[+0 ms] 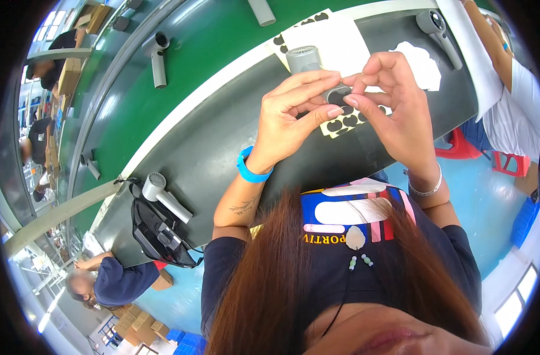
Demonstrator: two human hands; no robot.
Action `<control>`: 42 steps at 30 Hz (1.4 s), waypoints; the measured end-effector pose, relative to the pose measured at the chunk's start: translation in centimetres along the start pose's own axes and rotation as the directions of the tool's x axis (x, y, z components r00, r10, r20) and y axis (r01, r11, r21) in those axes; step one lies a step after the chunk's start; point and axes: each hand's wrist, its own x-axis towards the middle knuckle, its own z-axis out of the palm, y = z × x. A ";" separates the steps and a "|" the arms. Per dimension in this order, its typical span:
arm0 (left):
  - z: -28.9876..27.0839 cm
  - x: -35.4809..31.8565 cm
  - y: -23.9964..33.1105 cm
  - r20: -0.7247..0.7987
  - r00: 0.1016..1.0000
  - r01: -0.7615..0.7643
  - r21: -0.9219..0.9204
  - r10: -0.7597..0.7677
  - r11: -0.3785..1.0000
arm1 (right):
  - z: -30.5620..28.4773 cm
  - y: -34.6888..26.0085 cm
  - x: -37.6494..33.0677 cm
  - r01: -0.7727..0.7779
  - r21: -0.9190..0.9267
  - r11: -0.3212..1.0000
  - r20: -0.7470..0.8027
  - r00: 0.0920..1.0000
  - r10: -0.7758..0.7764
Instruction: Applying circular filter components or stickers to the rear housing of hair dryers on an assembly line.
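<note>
My left hand [293,109] and my right hand [397,109] meet over the bench, fingertips almost touching. Between them is a small dark rounded piece [339,94], partly covered by fingers; it resembles the black stickers nearby, but I cannot be sure. Both hands have thumb and fingers closed toward it. Below the fingertips lies a sheet of black stickers [342,123], half hidden by my hands. Just beyond my left fingers stands a grey cylindrical device head [303,59], resting by a pale sheet [335,44] with black stickers along its edge.
A grey handheld fan [166,195] lies beside a black bag [154,228] on the dark bench [216,142]. Another grey device [440,38] and crumpled white paper [421,65] are at the right. More devices sit on the green belt [119,127]. A co-worker [512,94] is at the right.
</note>
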 end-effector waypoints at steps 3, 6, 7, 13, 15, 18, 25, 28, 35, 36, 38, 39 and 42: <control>0.2 0.0 0.0 -0.010 1.000 0.008 -0.032 -0.008 0.999 | -0.1 -0.1 0.0 -0.009 -0.017 1.000 -0.001 1.000 0.009; 0.1 0.2 -0.1 -0.007 1.000 -0.005 -0.013 0.005 1.000 | -0.1 -0.1 0.1 -0.012 -0.028 1.000 -0.002 1.000 0.012; 0.2 0.2 -0.1 -0.006 1.000 -0.004 -0.014 0.004 1.000 | 0.0 -0.2 0.1 -0.019 -0.032 0.999 -0.012 1.000 0.019; 0.4 0.0 -0.3 -0.030 1.000 -0.001 -0.023 0.001 1.000 | -0.1 -0.5 -0.5 0.024 -0.201 0.979 -0.015 0.999 -0.028; 0.6 0.0 -0.1 -0.034 0.999 0.029 -0.017 -0.030 0.999 | -0.2 -0.6 -0.6 0.038 -0.256 0.966 -0.027 0.999 -0.046; 0.9 -0.1 0.2 -0.033 0.999 0.042 0.000 -0.042 0.999 | -0.2 -0.8 -0.9 0.051 -0.373 0.926 -0.033 0.997 -0.068; 1.1 -0.3 0.1 -0.025 0.999 0.040 0.013 -0.040 0.999 | -0.2 -1.0 -1.1 0.056 -0.478 0.876 -0.029 0.996 -0.080; 1.2 -0.2 0.1 -0.014 0.999 0.049 0.003 -0.049 0.999 | -0.3 -0.9 -1.1 0.052 -0.496 0.867 -0.029 0.997 -0.076; 0.6 -0.5 -0.4 -0.022 0.999 0.025 -0.015 -0.025 1.000 | -0.2 -1.0 -0.8 0.056 -0.631 0.774 -0.089 0.986 -0.143; 0.3 -0.6 -0.4 -0.028 1.000 0.010 -0.004 -0.011 1.000 | -0.3 -0.8 -0.4 0.066 -0.629 0.774 -0.081 0.985 -0.150; 0.3 -0.9 -0.1 -0.048 0.998 0.040 -0.081 -0.044 0.996 | -0.8 0.4 0.4 0.109 -0.640 0.761 -0.153 0.952 -0.266; 0.3 -1.2 0.2 -0.057 0.995 0.071 -0.161 -0.081 0.984 | -0.8 0.8 0.6 0.092 -0.600 0.795 -0.178 0.953 -0.244; -0.2 -1.3 1.4 -0.033 0.993 0.115 -0.064 -0.117 0.991 | -1.0 2.9 0.7 0.062 -0.598 0.799 -0.170 0.965 -0.202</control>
